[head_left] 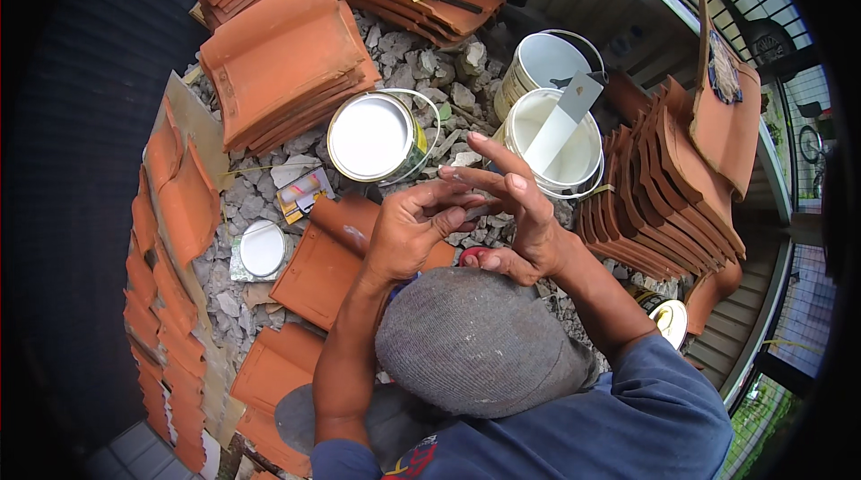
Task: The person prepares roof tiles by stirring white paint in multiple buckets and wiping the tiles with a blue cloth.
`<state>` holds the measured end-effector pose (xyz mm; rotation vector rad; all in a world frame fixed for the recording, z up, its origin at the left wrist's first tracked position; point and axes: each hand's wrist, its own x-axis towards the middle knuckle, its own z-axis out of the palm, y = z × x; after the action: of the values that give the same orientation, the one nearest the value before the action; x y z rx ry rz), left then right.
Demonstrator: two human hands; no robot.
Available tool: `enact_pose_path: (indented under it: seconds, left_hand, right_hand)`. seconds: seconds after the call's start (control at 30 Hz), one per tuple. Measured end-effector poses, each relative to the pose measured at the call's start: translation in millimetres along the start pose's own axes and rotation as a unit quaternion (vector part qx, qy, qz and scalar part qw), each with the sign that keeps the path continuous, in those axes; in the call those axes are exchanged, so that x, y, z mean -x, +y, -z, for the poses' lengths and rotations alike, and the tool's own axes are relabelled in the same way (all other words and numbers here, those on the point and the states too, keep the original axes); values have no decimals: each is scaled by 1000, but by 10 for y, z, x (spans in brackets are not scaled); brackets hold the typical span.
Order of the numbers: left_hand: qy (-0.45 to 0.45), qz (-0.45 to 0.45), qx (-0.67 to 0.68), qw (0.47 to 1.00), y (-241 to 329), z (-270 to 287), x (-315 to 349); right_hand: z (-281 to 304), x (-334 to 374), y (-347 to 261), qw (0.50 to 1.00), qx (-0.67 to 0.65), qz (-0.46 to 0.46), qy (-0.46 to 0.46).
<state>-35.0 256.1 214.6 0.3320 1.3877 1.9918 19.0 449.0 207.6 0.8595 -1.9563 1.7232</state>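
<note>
My left hand [417, 224] has its fingers curled in a pinch against my right hand. A small greyish bit shows between them, too small to name. My right hand [529, 211] holds its fingers apart and stretched out. Part of a red round thing [472, 255] shows below the hands, mostly covered. Just beyond them stands a white bucket [583, 177], with a flat pale strip [563, 124] tilted across its mouth. To the left, a paint can [419, 141] with a wire handle is filled with white.
Stacked orange roof tiles [282, 59] rise at the far left; another row of tiles [659, 184] leans at the right. Rubble [235, 292] covers the ground. Another bucket [547, 59], a small white tub [263, 249] and a packaged roller [305, 191] stand or lie around. Grey cloth [484, 341] bulges near me.
</note>
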Motion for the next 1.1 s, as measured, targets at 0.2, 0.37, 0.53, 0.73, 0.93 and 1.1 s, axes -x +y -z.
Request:
enact_pose_path:
  seconds: [0.2, 0.37, 0.53, 0.73, 0.93, 1.1]
  left_hand:
    - [21, -8, -153, 988, -30, -5, 20]
    - [90, -73, -169, 979, -125, -106, -31]
    - [53, -33, -252, 966, 24, -6, -19]
    - [-19, -21, -131, 991, 104, 43, 40]
    - [-29, -13, -78, 996, 38, 168, 0]
    - [74, -3, -138, 988, -59, 117, -183]
  right_hand:
    - [-33, 18, 55, 997, -47, -30, -45]
    - [-39, -10, 168, 995, -34, -21, -90]
    - [-64, 20, 11, 978, -175, -111, 19]
    - [31, 54, -18, 975, -200, -93, 37]
    - [138, 102, 43, 987, -146, -51, 46]
    - [114, 184, 36, 983, -96, -77, 135]
